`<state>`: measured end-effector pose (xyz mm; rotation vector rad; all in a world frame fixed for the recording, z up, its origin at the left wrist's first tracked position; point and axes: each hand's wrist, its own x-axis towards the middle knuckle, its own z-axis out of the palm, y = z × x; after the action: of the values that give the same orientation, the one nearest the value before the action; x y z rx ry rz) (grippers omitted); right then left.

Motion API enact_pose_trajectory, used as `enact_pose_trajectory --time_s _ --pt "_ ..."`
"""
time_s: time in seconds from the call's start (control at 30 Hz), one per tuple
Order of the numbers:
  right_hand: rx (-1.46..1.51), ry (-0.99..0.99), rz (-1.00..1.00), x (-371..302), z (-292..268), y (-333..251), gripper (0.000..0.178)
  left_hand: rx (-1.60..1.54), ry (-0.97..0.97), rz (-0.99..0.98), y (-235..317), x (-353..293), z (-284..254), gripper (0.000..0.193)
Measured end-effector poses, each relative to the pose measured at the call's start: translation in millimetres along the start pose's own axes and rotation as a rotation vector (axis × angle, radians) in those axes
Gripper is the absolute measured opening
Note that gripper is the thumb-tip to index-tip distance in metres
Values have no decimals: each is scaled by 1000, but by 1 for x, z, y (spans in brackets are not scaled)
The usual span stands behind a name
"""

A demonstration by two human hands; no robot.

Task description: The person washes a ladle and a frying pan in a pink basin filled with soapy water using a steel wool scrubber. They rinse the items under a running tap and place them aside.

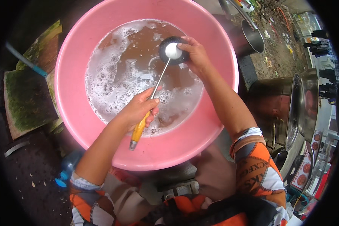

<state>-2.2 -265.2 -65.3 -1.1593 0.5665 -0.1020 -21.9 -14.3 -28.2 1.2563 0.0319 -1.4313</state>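
Note:
Over a big pink tub (77,34) of cloudy, sudsy water (139,75), I hold a long-handled ladle (161,78). My left hand (140,108) is closed round its metal shaft, just above the yellow grip, which points down toward me. My right hand (194,52) grips the far end, its thumb on the small bright white bowl of the ladle. A dark round rim or pad (164,48) surrounds that white part; I cannot tell whether it belongs to the ladle or is a separate scrubber. My right fingers are partly hidden behind it.
A steel pot with a long handle (252,39) lies beyond the tub's right rim. Large metal pots (269,105) stand at the right. On the left are mossy slabs (28,100), a hose (26,60) and a blue plastic bottle (69,164).

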Motion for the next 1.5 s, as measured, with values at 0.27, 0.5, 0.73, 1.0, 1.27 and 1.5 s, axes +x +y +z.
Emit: enact_pose_trajectory --time_s 0.27,0.5,0.73,1.0,1.27,1.5 --pt "90 -78 140 3 -2 2 29 140 80 -19 0 -7 -2 47" --pt "227 -171 100 -3 3 9 31 97 83 17 -2 -12 -8 48" --pt "-375 -80 -142 -15 6 13 33 66 105 7 -7 -12 -9 50" --pt "60 -168 56 -23 -7 -2 55 3 83 -45 -4 -14 3 48" --pt "88 -126 175 -31 -22 1 63 17 115 -23 -10 -12 6 48" --pt "-95 -119 105 -31 -16 6 56 -89 46 -53 -6 -16 5 47"
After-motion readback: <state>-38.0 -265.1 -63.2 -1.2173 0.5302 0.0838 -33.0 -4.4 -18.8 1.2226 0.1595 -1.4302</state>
